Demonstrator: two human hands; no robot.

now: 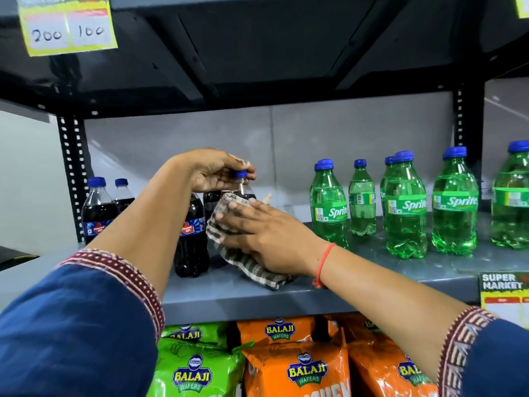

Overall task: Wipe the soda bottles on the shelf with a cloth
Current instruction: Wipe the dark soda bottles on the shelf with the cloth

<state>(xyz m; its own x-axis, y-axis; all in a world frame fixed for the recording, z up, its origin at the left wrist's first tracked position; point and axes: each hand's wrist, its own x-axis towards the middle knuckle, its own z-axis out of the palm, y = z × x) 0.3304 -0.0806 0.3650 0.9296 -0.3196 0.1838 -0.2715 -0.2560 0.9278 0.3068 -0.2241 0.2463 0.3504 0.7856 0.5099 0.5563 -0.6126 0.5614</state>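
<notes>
A dark cola bottle with a blue cap (240, 174) stands on the grey shelf (372, 276). My left hand (213, 171) grips it by the cap and neck from above. My right hand (266, 233) presses a checked grey-and-white cloth (246, 262) flat against the bottle's side, hiding most of its body. Another cola bottle (191, 236) stands just left of it, and two more (97, 209) stand at the far left. Several green Sprite bottles (405, 207) stand in a group on the right half of the shelf.
A black perforated upright (70, 167) rises behind the left cola bottles. The dark shelf above (257, 53) hangs low over the bottles. Green and orange wafer bags (297, 365) fill the shelf below. Price tags hang at top left (67, 27) and lower right (503, 296).
</notes>
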